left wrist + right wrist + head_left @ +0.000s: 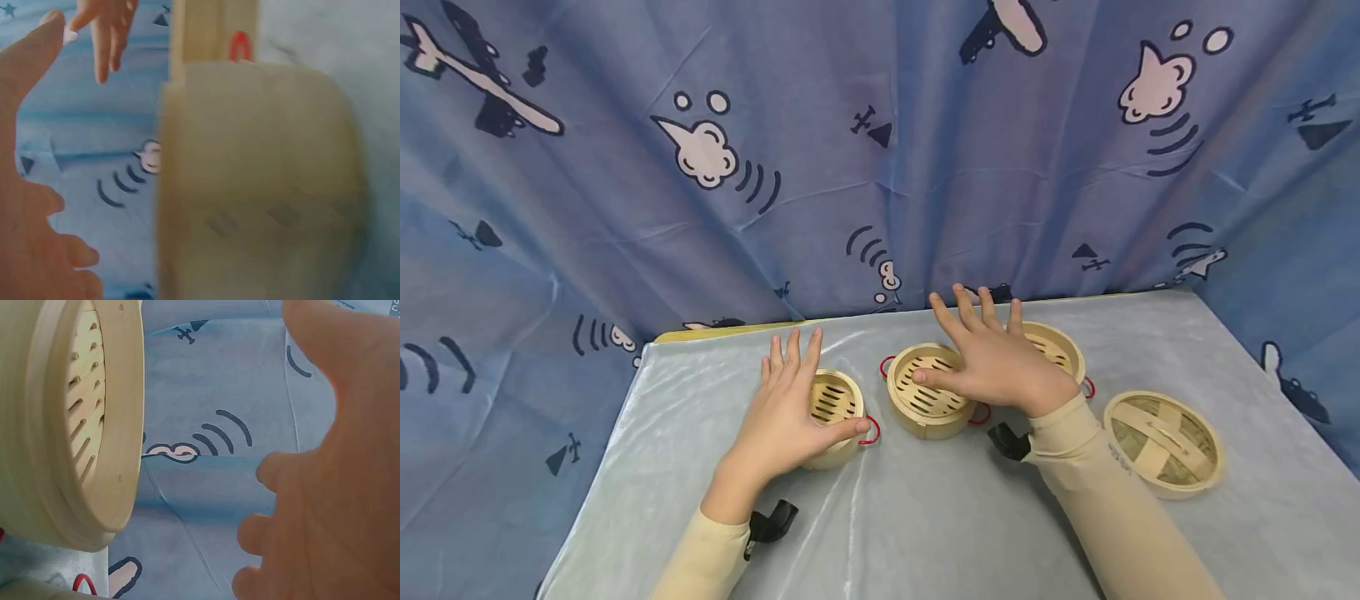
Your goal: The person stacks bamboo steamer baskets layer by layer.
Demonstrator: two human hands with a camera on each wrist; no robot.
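Your left hand (pixel 782 421) is spread, fingers apart, over the left steamer (pixel 835 398), clear of it. Your right hand (pixel 1000 358) is spread too, above the middle steamer (pixel 928 387) and partly hiding the far steamer (pixel 1062 348) to its right. The lid (pixel 1165 442) lies right, nearer you, on the table (pixel 917 517).

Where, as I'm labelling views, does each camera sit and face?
Head: on the head, facing forward and down at bamboo steamers; left hand and right hand show.
Left wrist: worn there, facing a blurred steamer; both hands show.
Right wrist: worn there, facing a slatted steamer; the right hand shows.
Both wrist views share the patterned curtain.
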